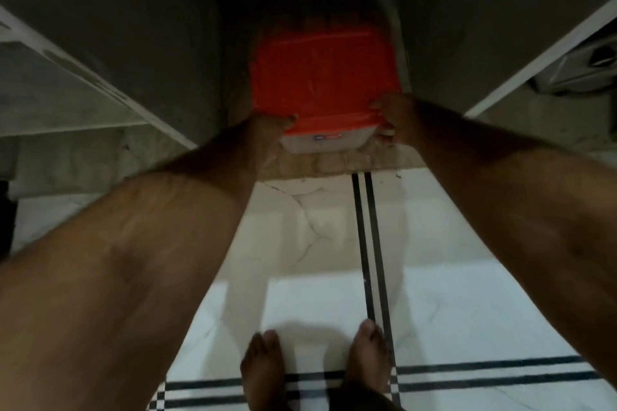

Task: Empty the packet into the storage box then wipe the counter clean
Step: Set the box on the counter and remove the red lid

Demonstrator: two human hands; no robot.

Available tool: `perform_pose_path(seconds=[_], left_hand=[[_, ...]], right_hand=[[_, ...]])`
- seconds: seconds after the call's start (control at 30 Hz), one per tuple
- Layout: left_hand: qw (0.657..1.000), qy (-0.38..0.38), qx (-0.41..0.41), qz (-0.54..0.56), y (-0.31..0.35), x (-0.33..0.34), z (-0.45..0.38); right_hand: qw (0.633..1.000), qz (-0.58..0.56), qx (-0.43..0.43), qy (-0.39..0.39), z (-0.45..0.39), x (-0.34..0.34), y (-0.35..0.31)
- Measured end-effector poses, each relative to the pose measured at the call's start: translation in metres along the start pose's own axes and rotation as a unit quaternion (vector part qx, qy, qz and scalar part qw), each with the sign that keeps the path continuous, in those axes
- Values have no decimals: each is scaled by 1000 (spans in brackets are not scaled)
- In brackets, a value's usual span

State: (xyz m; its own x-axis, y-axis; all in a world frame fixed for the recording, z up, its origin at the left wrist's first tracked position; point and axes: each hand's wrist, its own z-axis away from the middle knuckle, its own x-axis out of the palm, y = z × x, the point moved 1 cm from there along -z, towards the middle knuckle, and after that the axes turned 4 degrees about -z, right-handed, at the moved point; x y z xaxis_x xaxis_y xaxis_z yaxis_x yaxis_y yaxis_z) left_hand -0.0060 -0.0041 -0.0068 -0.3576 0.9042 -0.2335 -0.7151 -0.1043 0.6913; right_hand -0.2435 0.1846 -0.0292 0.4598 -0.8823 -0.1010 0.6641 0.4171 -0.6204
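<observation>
A storage box (322, 83) with an orange lid and a pale translucent body is seen at about 12 o'clock from the person, resting low inside an open cabinet, its near wall just behind the stone front edge (317, 163) of the cabinet floor. The box is gripped at its two near corners: the left hand (267, 130) is curled round the corner at 11 o'clock, fingertips laid over the lid rim, and the right hand (392, 117) is curled round the corner at 1 o'clock, thumb on the lid and fingers down the side wall. The hands are held apart by the full width of the box. A small label (329, 137) is carried on the near wall below the lid. The opening is flanked by two grey cabinet doors, the left door (110, 30) swung out toward 10 o'clock and the right door (484, 27) toward 2 o'clock, each showing a white edge; the box sits between them with a narrow dark gap on either side. The far part of the cabinet is lost in shadow. White marble floor (317, 294) with paired black stripes lies open between the cabinet edge and two bare feet (267, 370) at 6 o'clock. Both forearms are stretched over this floor space.
</observation>
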Motion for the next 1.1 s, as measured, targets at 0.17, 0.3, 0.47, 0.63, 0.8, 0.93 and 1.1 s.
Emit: perform_pose_path(seconds=[0.17, 0.3, 0.47, 0.63, 0.8, 0.93, 1.1], left_hand=[[990, -46, -133, 22, 12, 7, 10], [961, 3, -248, 121, -11, 10, 136], [946, 88, -235, 204, 19, -16, 310], [962, 123, -163, 179, 104, -53, 443], [976, 138, -53, 159, 204, -94, 528], [968, 169, 40, 180, 273, -124, 581], [941, 200, 136, 236, 340, -147, 625]], right_hand=[[997, -74, 30, -15, 94, -19, 44], [985, -111, 79, 105, 201, -17, 64], [991, -77, 97, 59, 355, -31, 39], [996, -74, 42, 37, 493, -54, -15], [995, -77, -55, 16, 607, -82, -94], [984, -103, -139, 31, 674, -90, -143], [961, -156, -226, 31, 721, -81, -198]])
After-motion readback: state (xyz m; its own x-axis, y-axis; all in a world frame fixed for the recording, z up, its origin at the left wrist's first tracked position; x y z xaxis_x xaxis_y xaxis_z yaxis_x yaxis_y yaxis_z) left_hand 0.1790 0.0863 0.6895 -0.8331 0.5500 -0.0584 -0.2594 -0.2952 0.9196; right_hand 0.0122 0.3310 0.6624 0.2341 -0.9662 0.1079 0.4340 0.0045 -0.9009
